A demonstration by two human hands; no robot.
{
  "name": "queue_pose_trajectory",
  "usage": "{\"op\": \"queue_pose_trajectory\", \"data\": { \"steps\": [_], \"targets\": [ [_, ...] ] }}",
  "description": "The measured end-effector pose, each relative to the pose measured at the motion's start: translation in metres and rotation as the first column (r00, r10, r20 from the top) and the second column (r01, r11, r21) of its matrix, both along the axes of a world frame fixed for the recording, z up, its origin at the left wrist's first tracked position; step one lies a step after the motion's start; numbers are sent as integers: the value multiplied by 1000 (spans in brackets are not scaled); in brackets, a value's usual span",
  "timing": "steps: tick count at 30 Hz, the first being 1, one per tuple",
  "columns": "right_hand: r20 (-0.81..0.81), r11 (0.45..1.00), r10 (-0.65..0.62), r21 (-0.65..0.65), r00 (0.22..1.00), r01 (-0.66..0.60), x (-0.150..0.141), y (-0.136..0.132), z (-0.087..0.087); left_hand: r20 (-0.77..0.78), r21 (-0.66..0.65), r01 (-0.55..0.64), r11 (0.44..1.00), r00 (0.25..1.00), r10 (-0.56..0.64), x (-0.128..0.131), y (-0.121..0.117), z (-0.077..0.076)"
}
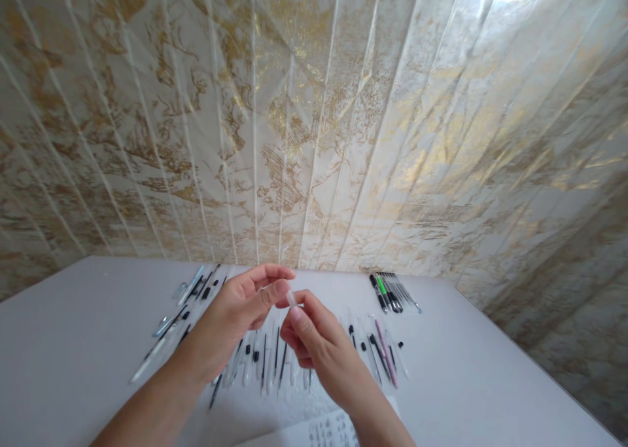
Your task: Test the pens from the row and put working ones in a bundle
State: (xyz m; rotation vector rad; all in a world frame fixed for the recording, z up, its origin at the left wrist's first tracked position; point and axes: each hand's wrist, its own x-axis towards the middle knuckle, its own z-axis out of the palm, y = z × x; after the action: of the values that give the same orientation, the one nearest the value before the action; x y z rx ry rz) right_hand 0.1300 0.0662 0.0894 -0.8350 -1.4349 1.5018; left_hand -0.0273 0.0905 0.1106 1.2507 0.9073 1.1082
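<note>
Both arms reach from the near edge of the table (466, 375), and the hands meet above its middle. The right hand (313, 332) is bent inward, and its thumb and index finger pinch a small clear piece (292, 298), which is tilted. The left hand (250, 302) comes from the other side, with the index finger stretched above the thumb; its thumb is at the upper end of the piece, but I cannot tell if its fingers grip it.

Below the hands lie clear and dark pen parts (265, 365) in a loose row. More parts (195, 290) lie toward the far left corner. A pink pen (386, 354) is right of the hands. Near the far edge, toward the right corner, several pens (383, 293) lie together, one with bright green. At the near edge, a paper (321, 432) bears handwriting, too small to read.
</note>
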Motion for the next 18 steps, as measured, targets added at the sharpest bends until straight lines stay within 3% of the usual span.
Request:
{"op": "queue_pose_trajectory", "data": {
  "steps": [5, 7, 13, 18],
  "targets": [
    [56, 987, -146, 70, 988, 142, -5, 0, -9, 27, 13, -103, 995, 994, 102, 8, -2, 0],
    [4, 992, -119, 52, 993, 118, -5, 0, -7, 25, 14, -98, 995, 995, 98, 7, -1, 0],
    [-104, 991, 129, -19, 986, -131, -1, 3, 1, 107, -52, -38, 998, 993, 43, 1, 6, -5],
    [-36, 1000, 17, -4, 999, -17, -2, 4, -3, 125, -29, -52, 998, 991, 55, 6, 7, -8]
  ]
}}
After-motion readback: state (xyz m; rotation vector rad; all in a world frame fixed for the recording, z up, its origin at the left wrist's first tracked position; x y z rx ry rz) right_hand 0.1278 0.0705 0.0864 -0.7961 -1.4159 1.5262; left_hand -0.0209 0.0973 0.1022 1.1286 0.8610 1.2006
